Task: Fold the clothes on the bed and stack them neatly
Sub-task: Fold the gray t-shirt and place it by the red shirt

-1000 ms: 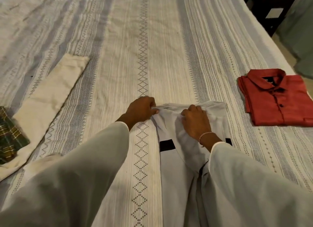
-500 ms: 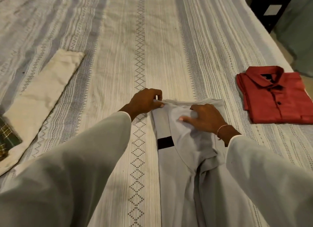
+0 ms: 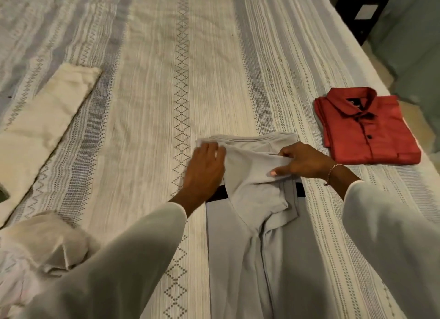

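A grey T-shirt (image 3: 252, 247) with a black band lies lengthwise on the bed (image 3: 154, 80), its sides folded in and a sleeve laid over the chest. My left hand (image 3: 206, 168) lies flat with fingers spread on the shirt's upper left corner. My right hand (image 3: 302, 161) pinches the folded sleeve's edge near the right shoulder. A red button shirt (image 3: 366, 128) sits folded at the right. A long cream garment (image 3: 40, 118) lies flat at the left. Crumpled pale cloth (image 3: 40, 254) rests at the near left.
The bed's right edge runs close past the red shirt, with dark furniture (image 3: 359, 9) and a grey-green drape (image 3: 409, 49) beyond it. A dark green bit of cloth (image 3: 3, 195) peeks in at the left edge. Striped bedspread stretches ahead.
My left hand has let go of the collar corner and now lies flat on it. My right hand has slid right and pinched the sleeve's edge.
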